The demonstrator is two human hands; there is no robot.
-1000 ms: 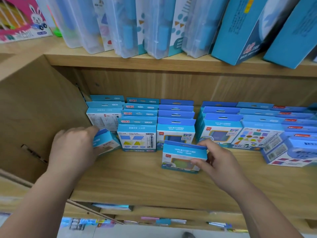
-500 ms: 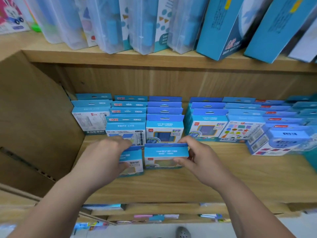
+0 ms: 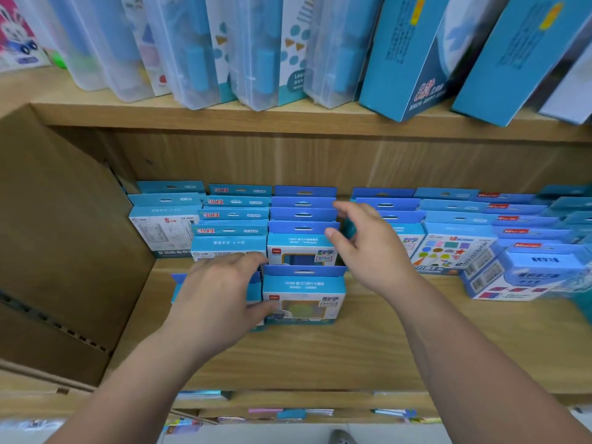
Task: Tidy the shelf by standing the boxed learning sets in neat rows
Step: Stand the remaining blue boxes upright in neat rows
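— What are the hands doing?

— The left hand (image 3: 221, 299) is closed around a small blue box (image 3: 179, 283), mostly hidden under the palm, with the thumb reaching across to the front of the windowed blue box (image 3: 303, 296) standing just to its right. That windowed one stands upright near the front of the wooden shelf (image 3: 320, 357), apart from the rows behind it.

— And the right?

— The right hand (image 3: 368, 248) is raised, up and to the right of that box, with fingers loosely curled and spread. It holds nothing. It hovers in front of the gap between two rows, with something teal showing at its fingertips; I can't tell whether it touches it.

— What lies beyond the hands?

— Directly behind them stand rows of boxed learning sets (image 3: 302, 216), hang tabs up, one behind another. Left of the left hand is a white-fronted box (image 3: 161, 232) at the head of its own row. Right of the right hand is a box printed with coloured shapes (image 3: 448, 251), and further right a slanted box (image 3: 525, 277), out of line with the rest.

— Above?

— An upper shelf of leaning clear plastic cases (image 3: 192, 49) and tall blue cartons (image 3: 413, 59). Far left of the left hand, a brown cardboard panel (image 3: 64, 251).
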